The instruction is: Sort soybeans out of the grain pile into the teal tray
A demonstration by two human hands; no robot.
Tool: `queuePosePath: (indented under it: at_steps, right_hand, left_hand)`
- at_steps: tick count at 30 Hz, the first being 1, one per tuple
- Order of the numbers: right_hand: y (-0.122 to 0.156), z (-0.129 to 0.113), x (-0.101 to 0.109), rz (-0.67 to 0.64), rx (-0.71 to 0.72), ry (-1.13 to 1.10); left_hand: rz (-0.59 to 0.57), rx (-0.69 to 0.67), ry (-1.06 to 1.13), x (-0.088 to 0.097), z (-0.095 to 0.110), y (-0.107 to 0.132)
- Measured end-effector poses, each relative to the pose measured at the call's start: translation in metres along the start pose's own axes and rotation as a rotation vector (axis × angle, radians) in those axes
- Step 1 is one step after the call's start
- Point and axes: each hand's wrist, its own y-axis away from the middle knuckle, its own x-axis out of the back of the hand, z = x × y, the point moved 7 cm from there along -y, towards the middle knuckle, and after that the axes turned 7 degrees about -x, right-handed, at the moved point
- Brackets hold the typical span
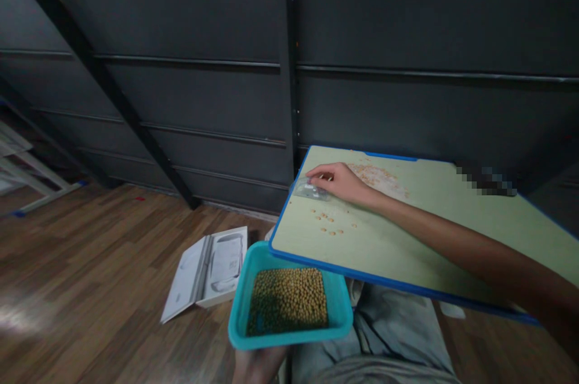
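My left hand point(259, 361) is under the turquoise plastic basin point(346, 311) and holds it up below the table's near edge. Its fingers are hidden by the basin. Round tan beans point(294, 296), which look like soybeans, cover the basin's bottom. My right hand point(341, 182) reaches across the folding table point(407, 251), thumb and fingers closed on a small clear plastic piece point(310, 191) lying flat near the table's left edge. Whether that piece is a bag or a lid I cannot tell. Several loose beans point(332, 220) lie just in front of this hand.
Behind my right hand lies a patch of pale crumbs and bean bits point(375, 176). A dark object point(493, 182), partly blurred out, rests at the table's far right. An open white box point(221, 263) sits on the wooden floor. Dark panels point(217, 94) stand behind the table.
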Motion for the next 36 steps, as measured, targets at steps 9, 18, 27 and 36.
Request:
queuePosePath:
  at_steps: [9, 18, 27, 36]
  right_hand:
    - [-0.001, -0.003, -0.031, -0.122, -0.023, -0.073]
    - [0.050, -0.038, -0.045, -0.212, -0.001, -0.079]
    - [0.079, -0.055, -0.045, -0.204, -0.020, -0.094]
    - [0.068, -0.025, 0.032, 0.071, -0.026, 0.032]
  left_hand:
    - [-0.001, -0.019, 0.020, -0.001, 0.004, 0.000]
    - [0.048, 0.016, 0.011, -0.012, -0.005, 0.010]
    - [-0.154, 0.074, 0.042, 0.010, -0.014, -0.005]
    - [-0.168, 0.123, 0.065, -0.005, -0.025, 0.005]
